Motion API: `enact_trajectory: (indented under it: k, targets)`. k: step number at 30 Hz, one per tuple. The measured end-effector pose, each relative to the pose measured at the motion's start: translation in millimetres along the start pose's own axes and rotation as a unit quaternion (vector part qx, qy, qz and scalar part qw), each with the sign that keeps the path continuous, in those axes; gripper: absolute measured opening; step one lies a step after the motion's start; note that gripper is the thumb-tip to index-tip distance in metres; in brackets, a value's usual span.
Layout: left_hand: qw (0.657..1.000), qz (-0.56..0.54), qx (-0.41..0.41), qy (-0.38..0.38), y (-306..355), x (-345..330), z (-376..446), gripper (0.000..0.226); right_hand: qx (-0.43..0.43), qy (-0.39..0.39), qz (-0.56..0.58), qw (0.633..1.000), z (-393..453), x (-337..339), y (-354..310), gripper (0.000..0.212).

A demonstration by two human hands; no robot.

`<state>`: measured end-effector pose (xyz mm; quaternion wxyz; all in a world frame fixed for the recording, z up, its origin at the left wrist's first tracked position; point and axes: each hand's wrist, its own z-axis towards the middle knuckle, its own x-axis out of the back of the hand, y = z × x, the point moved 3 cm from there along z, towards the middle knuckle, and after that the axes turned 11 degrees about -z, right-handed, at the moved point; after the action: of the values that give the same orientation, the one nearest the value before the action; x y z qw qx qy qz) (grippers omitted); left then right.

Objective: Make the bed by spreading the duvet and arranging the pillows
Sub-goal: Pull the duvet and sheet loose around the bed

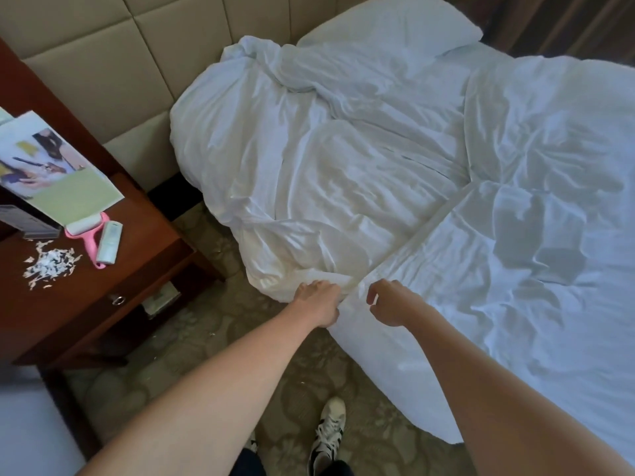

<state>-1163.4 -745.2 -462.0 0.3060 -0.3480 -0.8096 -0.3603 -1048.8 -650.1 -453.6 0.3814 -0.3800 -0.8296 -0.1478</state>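
Observation:
A white duvet [343,159] lies rumpled across the bed, bunched toward the padded headboard and folded back in a flap along a diagonal edge. One white pillow [395,25] rests at the far top of the bed. My left hand [318,302] grips the duvet's near corner where it hangs over the bed's side. Just to the right, my right hand [390,304] is curled over the fold edge with fingers bent; whether it pinches the fabric is unclear.
A brown wooden nightstand [147,242] stands at left, holding a pink lint roller [87,235], a remote [109,247], paper scraps [51,266] and a printed leaflet [51,166]. Patterned carpet [213,338] and my shoes [328,431] are below. The beige headboard [137,63] lines the wall.

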Motion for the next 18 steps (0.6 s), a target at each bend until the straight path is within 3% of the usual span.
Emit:
enact_trajectory:
  k: [7, 18]
  targets:
    - [1.000, -0.009, -0.006, -0.010, 46, -8, 52, 0.023, 0.008, 0.001, -0.014, 1.000, 33, 12, 61, 0.034]
    - [0.997, -0.062, -0.018, -0.052, 72, -46, 162, 0.068, 0.079, 0.002, -0.120, 0.990, 117, 31, 93, 0.053]
